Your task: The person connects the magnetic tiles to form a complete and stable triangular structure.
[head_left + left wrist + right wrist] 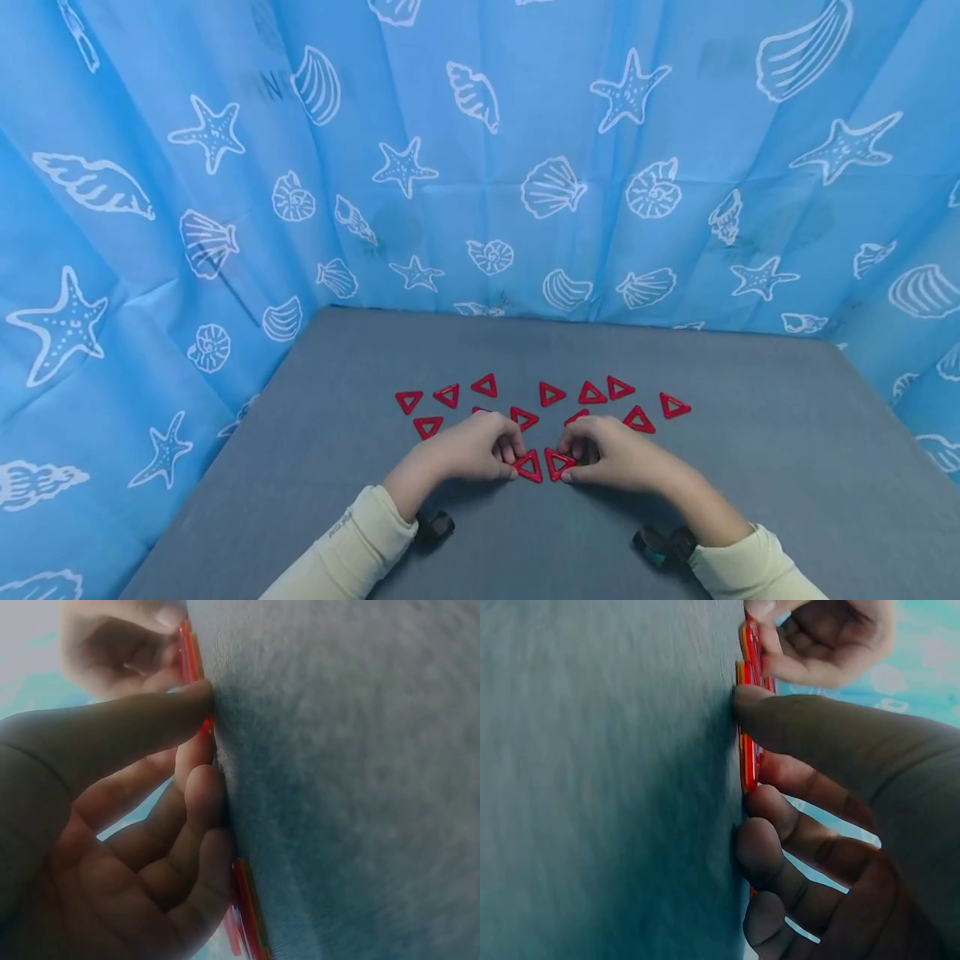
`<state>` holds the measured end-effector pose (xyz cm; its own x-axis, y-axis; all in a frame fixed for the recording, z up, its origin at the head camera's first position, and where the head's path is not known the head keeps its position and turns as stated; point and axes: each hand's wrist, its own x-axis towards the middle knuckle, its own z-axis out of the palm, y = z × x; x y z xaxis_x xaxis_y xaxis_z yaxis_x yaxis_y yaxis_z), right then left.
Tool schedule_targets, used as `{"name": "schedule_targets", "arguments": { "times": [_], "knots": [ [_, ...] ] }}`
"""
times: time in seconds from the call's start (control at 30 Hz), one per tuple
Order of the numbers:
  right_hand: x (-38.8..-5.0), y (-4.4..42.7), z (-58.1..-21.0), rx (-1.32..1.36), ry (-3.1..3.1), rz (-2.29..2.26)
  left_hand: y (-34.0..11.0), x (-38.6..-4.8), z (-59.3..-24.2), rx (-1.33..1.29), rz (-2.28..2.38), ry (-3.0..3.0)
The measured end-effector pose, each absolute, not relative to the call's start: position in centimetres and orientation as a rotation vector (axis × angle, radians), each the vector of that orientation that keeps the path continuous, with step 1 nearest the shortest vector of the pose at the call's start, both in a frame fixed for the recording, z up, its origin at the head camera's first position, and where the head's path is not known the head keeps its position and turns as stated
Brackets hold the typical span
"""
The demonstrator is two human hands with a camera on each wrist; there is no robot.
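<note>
Two red triangular frames lie near each other on the grey table, a small gap between them in the head view. My left hand (480, 448) pinches the left triangle (537, 468) by its side, with thumb and fingers at the table surface. The right triangle (551, 465) is pinched by my right hand (618, 454) in the same low position. In the left wrist view, the thumb of the left hand (150, 825) covers part of a red triangle (189, 656). The right wrist view shows the right hand (840, 795) with its thumb on a red triangle (748, 761) seen edge-on.
Several more red triangles lie scattered beyond the hands, among them one at the far left (408, 392) and one at the far right (666, 407). Some are partly hidden behind my hands. A blue curtain (480, 150) with white shells and starfish hangs around the grey table (315, 400).
</note>
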<state>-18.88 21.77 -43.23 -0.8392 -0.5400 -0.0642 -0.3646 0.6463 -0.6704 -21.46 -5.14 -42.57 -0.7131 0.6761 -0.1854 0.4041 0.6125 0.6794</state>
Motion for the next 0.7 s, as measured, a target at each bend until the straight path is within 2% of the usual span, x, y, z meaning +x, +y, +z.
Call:
{"name": "schedule_targets", "arguments": {
  "times": [0.7],
  "knots": [
    [-18.58,21.56,-42.93,-0.775,2.550,-1.058,-4.83,-21.10,-42.25,0.878,0.815,2.417]
  ]
}}
